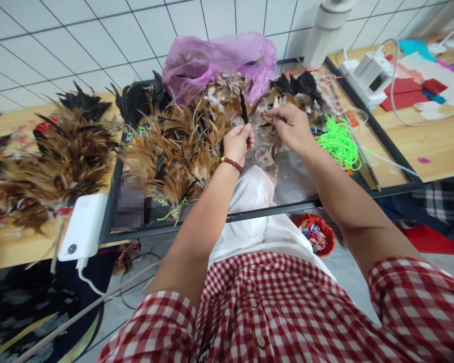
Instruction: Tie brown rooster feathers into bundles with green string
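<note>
My left hand [239,142], with a red bead bracelet at the wrist, pinches the base of a dark feather [243,107] that points up. To its right, my right hand [292,126] is over the feathers at the back of the glass top, thumb and index finger close together; whatever may be between them is too small to make out. Brown feathers [174,136] lie in a large heap left of my left hand. Bright green cords [338,143] sit in a tangle right of my right wrist.
A pink plastic bag [219,55] stands at the back by the tiled wall. Left are more feathers [68,146] and a white power bank [83,227] with a cable. A power strip [366,75] is at the right, and a red basket [318,234] is below the dark frame [268,212].
</note>
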Demonstrator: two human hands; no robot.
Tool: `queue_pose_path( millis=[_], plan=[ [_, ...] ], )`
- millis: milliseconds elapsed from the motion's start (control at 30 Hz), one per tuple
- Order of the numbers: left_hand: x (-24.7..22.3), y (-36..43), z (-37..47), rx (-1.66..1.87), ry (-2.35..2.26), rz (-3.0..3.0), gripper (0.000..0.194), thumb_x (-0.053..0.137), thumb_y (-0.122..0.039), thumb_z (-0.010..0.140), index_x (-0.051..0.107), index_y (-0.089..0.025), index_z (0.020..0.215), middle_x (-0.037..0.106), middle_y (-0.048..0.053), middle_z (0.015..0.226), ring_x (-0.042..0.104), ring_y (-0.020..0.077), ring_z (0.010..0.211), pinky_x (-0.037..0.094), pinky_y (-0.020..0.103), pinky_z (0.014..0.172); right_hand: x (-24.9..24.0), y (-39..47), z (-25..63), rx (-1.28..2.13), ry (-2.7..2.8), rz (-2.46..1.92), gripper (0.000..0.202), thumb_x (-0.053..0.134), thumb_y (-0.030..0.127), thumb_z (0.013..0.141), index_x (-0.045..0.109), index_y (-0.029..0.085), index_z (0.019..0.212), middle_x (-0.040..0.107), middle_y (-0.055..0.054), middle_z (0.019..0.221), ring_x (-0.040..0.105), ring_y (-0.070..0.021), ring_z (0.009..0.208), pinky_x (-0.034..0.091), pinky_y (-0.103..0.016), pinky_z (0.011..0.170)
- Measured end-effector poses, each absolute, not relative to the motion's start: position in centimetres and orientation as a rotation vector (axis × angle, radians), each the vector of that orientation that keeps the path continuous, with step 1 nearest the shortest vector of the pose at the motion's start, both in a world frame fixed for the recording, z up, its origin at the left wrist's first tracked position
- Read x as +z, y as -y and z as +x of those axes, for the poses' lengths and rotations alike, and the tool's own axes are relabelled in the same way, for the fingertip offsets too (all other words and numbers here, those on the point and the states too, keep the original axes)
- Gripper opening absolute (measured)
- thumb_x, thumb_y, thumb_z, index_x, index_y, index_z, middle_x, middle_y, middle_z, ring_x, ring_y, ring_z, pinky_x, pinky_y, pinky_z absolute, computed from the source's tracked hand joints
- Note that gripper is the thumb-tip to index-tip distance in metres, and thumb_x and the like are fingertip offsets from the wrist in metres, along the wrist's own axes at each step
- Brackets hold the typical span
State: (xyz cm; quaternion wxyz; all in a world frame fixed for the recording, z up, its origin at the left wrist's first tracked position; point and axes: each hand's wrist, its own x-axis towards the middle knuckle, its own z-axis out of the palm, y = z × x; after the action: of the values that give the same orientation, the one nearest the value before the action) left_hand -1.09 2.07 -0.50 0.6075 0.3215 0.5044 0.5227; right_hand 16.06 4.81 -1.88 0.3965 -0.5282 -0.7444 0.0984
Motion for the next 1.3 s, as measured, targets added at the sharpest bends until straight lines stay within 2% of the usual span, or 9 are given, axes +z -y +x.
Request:
queue_pose_path(
  millis=[167,333,467,633,767,900,1067,1200,1300],
  plan=[
    [-0.7,-2.4,-1.2,1.312,-1.123,0.678,0.024,0.078,-0.037,0.090,0.065,-0.018,0.082,0.061,-0.007,0.062,0.056,0.0018,0.054,0.046,0.012,0.058,-1.4,-3.9,16.3,0.013,2.028,-1.533,0.031,0.054,0.034,0.096,0.079,0.022,0.109,0.074,-0.015,0.111,0.062,-0.0342,0.110,0.047,-0.053,0.097],
    [-0.8,-2.3,-1.2,1.309,-1.080,0.596,0.024,0.080,-0.039,0.088,0.068,-0.018,0.086,0.061,-0.007,0.062,0.057,0.0019,0.055,0.046,0.013,0.058,-1.4,-3.4,16.1,0.035,2.075,-1.643,0.026,0.062,0.039,0.093,0.078,0.019,0.095,0.073,-0.015,0.100,0.063,-0.0375,0.106,0.045,-0.056,0.093],
    [-1.0,-2.4,-1.3,1.293,-1.040,0.572,0.020,0.078,-0.036,0.090,0.069,-0.018,0.089,0.061,-0.006,0.062,0.056,0.0016,0.055,0.046,0.012,0.058,-0.9,-4.4,16.8,0.288,1.908,-1.524,0.026,0.070,0.042,0.091,0.068,0.020,0.078,0.068,-0.008,0.081,0.063,-0.0271,0.088,0.048,-0.046,0.085],
    [-1.0,-2.4,-1.3,1.274,-0.972,0.560,0.015,0.076,-0.032,0.092,0.071,-0.019,0.098,0.073,-0.003,0.077,0.062,0.0025,0.062,0.050,0.012,0.062,-0.3,-5.8,17.5,0.807,1.463,-1.198,0.036,0.071,0.051,0.095,0.056,0.023,0.078,0.057,0.000,0.066,0.050,-0.0117,0.061,0.044,-0.033,0.065],
    [-0.8,-2.0,-1.1,1.210,-0.935,0.572,0.012,0.075,-0.029,0.093,0.072,-0.021,0.102,0.079,-0.001,0.093,0.067,0.0039,0.069,0.051,0.014,0.064,-1.1,-5.4,16.2,0.962,1.387,-1.111,0.043,0.080,0.059,0.085,0.058,0.023,0.077,0.052,0.004,0.062,0.050,-0.0099,0.057,0.040,-0.027,0.056],
    [-0.8,-1.7,-1.0,1.095,-0.914,0.609,0.009,0.076,-0.024,0.092,0.070,-0.019,0.095,0.076,-0.002,0.086,0.067,0.0039,0.067,0.052,0.014,0.065,-1.9,-4.9,14.9,1.010,1.395,-1.032,0.048,0.084,0.064,0.079,0.059,0.022,0.076,0.054,0.003,0.064,0.056,-0.0111,0.060,0.045,-0.026,0.057],
    [-1.0,-1.6,-0.8,1.057,-0.905,0.590,0.007,0.072,-0.021,0.095,0.069,-0.016,0.091,0.071,-0.001,0.077,0.069,0.0043,0.072,0.057,0.015,0.076,-2.3,-5.3,15.2,1.055,1.361,-1.026,0.038,0.088,0.049,0.079,0.061,0.022,0.078,0.054,0.003,0.064,0.061,-0.0137,0.067,0.050,-0.027,0.059],
    [-0.8,-1.9,-0.8,1.132,-0.874,0.454,0.005,0.068,-0.020,0.098,0.069,-0.015,0.099,0.072,0.000,0.083,0.073,0.0058,0.084,0.059,0.019,0.090,-2.1,-5.1,15.4,1.133,1.373,-1.088,0.028,0.089,0.024,0.073,0.063,0.021,0.080,0.059,0.003,0.069,0.060,-0.0123,0.069,0.049,-0.025,0.061],
    [-0.6,-2.0,-0.9,1.141,-0.848,0.401,0.007,0.063,-0.018,0.100,0.069,-0.015,0.100,0.073,0.001,0.088,0.075,0.0071,0.092,0.059,0.021,0.097,-1.3,-4.4,15.2,1.257,1.360,-1.102,0.027,0.088,0.018,0.070,0.064,0.020,0.082,0.065,0.001,0.077,0.058,-0.0112,0.068,0.049,-0.025,0.059]
  ],
)
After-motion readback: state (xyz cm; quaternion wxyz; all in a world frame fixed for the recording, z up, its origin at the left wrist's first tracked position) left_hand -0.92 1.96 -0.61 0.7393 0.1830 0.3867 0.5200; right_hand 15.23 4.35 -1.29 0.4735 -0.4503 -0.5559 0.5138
